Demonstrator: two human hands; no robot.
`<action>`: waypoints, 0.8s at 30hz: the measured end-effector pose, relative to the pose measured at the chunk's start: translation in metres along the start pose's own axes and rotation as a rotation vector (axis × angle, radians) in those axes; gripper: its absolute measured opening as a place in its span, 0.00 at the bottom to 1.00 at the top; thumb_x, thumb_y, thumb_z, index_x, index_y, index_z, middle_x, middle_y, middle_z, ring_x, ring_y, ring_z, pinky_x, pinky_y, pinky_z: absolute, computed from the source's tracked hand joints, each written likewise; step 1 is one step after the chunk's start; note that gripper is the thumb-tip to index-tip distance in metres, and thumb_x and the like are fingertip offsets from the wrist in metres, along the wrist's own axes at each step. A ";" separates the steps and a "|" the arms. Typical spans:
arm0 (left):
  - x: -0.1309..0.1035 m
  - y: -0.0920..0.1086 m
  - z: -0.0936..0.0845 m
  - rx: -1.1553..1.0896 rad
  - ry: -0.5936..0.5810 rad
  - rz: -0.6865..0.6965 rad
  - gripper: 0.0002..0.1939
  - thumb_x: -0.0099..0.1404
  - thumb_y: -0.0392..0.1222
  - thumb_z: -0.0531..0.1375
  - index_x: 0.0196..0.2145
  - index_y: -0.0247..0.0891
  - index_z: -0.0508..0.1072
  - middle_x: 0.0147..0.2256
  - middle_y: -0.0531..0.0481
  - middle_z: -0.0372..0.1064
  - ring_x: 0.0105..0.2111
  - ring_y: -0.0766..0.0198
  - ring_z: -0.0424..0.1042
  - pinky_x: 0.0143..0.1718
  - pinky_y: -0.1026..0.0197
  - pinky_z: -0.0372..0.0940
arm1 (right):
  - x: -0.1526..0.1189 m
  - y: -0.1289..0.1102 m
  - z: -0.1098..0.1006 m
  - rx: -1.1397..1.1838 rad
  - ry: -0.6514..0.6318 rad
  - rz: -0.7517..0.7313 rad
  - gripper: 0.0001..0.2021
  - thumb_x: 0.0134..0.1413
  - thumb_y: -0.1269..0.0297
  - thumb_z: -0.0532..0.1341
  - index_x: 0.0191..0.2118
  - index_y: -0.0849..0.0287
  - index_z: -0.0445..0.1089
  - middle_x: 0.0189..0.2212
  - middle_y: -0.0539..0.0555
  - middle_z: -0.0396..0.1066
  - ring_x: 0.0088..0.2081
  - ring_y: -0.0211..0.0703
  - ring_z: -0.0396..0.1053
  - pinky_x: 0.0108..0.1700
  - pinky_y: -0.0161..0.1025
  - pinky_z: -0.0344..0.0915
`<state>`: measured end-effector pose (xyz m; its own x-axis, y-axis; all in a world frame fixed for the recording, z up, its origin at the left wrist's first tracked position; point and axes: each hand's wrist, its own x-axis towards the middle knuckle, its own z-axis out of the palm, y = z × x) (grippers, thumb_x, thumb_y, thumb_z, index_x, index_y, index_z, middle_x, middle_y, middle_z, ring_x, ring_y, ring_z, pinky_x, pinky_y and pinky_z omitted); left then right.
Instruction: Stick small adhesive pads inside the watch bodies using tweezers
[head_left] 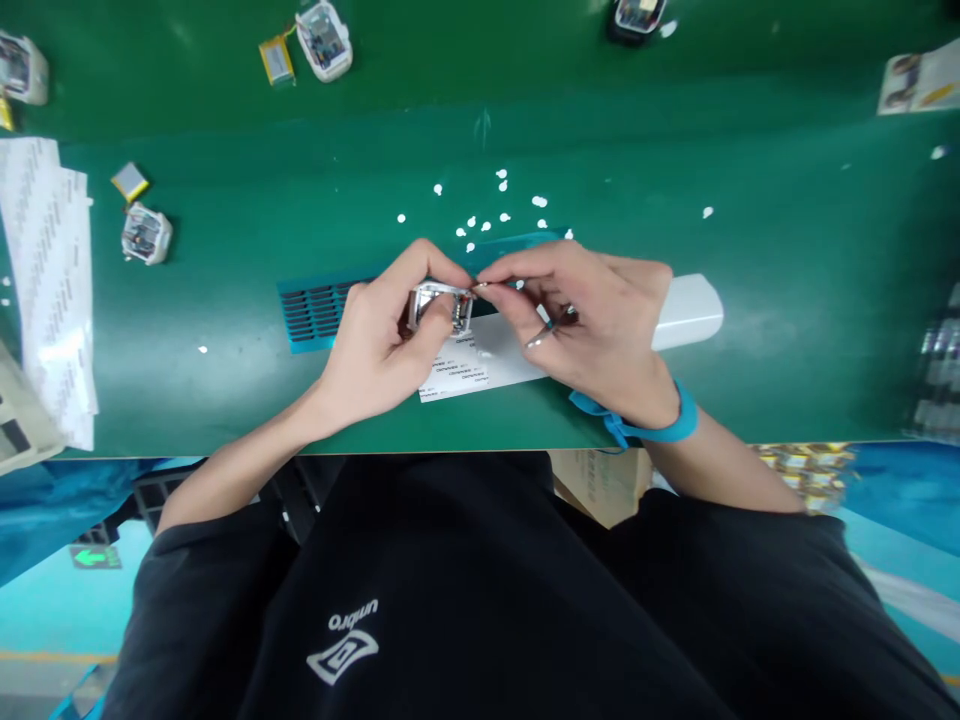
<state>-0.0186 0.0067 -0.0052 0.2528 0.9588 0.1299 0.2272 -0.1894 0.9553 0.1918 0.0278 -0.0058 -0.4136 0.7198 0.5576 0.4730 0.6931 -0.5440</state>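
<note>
My left hand (386,345) grips a small white device housing (442,300) with electronics inside, fingers and thumb closed round its sides. Thumb and forefinger of my right hand (592,310) are pinched together at the housing's right edge, on something too small to make out. A slim metal piece (538,336) shows between the curled fingers of that hand; its kind is unclear. Under the hands lie a white printed sheet (457,372) and a blue slotted strip (311,315). A white rounded piece (690,310) sticks out beyond my right hand.
Small white round stickers (504,217) are scattered ahead of my hands on the green table (787,330). Open white devices (325,42) (146,233) with silver-yellow batteries (277,62) lie toward the back and left. Printed sheets (56,290) are stacked at left.
</note>
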 end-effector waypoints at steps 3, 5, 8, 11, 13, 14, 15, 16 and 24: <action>0.002 0.002 -0.001 -0.086 -0.063 -0.027 0.03 0.76 0.41 0.60 0.41 0.45 0.72 0.26 0.57 0.68 0.18 0.69 0.61 0.20 0.61 0.58 | -0.003 0.003 0.003 -0.032 0.068 -0.038 0.03 0.72 0.69 0.66 0.46 0.55 0.79 0.39 0.50 0.86 0.31 0.38 0.81 0.31 0.35 0.78; 0.005 0.002 -0.003 -0.186 -0.120 -0.079 0.03 0.76 0.42 0.60 0.41 0.45 0.72 0.24 0.58 0.65 0.17 0.68 0.62 0.19 0.61 0.59 | -0.008 0.004 0.003 -0.127 0.042 -0.058 0.06 0.74 0.68 0.64 0.49 0.53 0.80 0.42 0.51 0.86 0.36 0.41 0.83 0.33 0.36 0.79; 0.006 0.000 -0.005 -0.309 -0.175 -0.164 0.04 0.75 0.43 0.61 0.40 0.45 0.71 0.21 0.59 0.62 0.15 0.70 0.59 0.15 0.64 0.55 | -0.015 0.008 0.000 -0.210 -0.126 -0.008 0.14 0.78 0.67 0.57 0.56 0.47 0.79 0.49 0.49 0.86 0.42 0.43 0.84 0.38 0.37 0.81; 0.006 -0.002 -0.006 -0.319 -0.183 -0.193 0.04 0.75 0.44 0.62 0.40 0.45 0.72 0.21 0.60 0.61 0.14 0.71 0.57 0.13 0.65 0.52 | -0.018 0.011 0.000 -0.172 -0.163 0.028 0.16 0.78 0.69 0.57 0.60 0.47 0.77 0.52 0.51 0.85 0.43 0.45 0.85 0.41 0.38 0.80; 0.005 -0.002 -0.006 -0.287 -0.174 -0.180 0.04 0.76 0.45 0.62 0.41 0.44 0.72 0.21 0.60 0.61 0.14 0.71 0.57 0.13 0.64 0.53 | -0.017 0.013 0.001 -0.212 -0.063 -0.009 0.16 0.77 0.70 0.58 0.62 0.50 0.76 0.51 0.52 0.85 0.42 0.44 0.85 0.40 0.37 0.80; 0.005 -0.003 -0.006 -0.272 -0.167 -0.172 0.05 0.77 0.45 0.61 0.42 0.44 0.72 0.21 0.60 0.61 0.14 0.71 0.57 0.14 0.64 0.53 | -0.016 0.013 0.002 -0.244 -0.015 -0.040 0.17 0.77 0.70 0.58 0.63 0.51 0.75 0.52 0.52 0.85 0.42 0.43 0.85 0.40 0.37 0.80; 0.005 -0.003 -0.006 -0.259 -0.161 -0.169 0.05 0.77 0.46 0.61 0.42 0.45 0.72 0.21 0.60 0.61 0.14 0.71 0.58 0.14 0.64 0.54 | -0.015 0.014 0.002 -0.270 0.016 -0.071 0.17 0.77 0.70 0.59 0.64 0.52 0.75 0.53 0.52 0.85 0.43 0.43 0.85 0.40 0.37 0.80; 0.004 -0.003 -0.006 -0.248 -0.156 -0.169 0.05 0.78 0.46 0.61 0.42 0.45 0.71 0.21 0.60 0.60 0.14 0.70 0.58 0.14 0.64 0.54 | -0.014 0.014 0.002 -0.285 0.026 -0.098 0.17 0.77 0.69 0.60 0.64 0.51 0.74 0.54 0.52 0.84 0.44 0.43 0.85 0.41 0.36 0.81; 0.002 -0.007 -0.003 -0.163 -0.093 -0.113 0.04 0.78 0.45 0.60 0.45 0.46 0.67 0.21 0.63 0.56 0.15 0.70 0.56 0.15 0.63 0.51 | -0.017 0.016 -0.001 -0.275 0.013 -0.227 0.17 0.76 0.72 0.61 0.62 0.47 0.76 0.53 0.48 0.85 0.44 0.44 0.85 0.34 0.37 0.77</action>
<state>-0.0223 0.0101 -0.0108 0.3212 0.9470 0.0014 0.1056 -0.0374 0.9937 0.2077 0.0267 -0.0232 -0.5228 0.5466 0.6541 0.5626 0.7977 -0.2169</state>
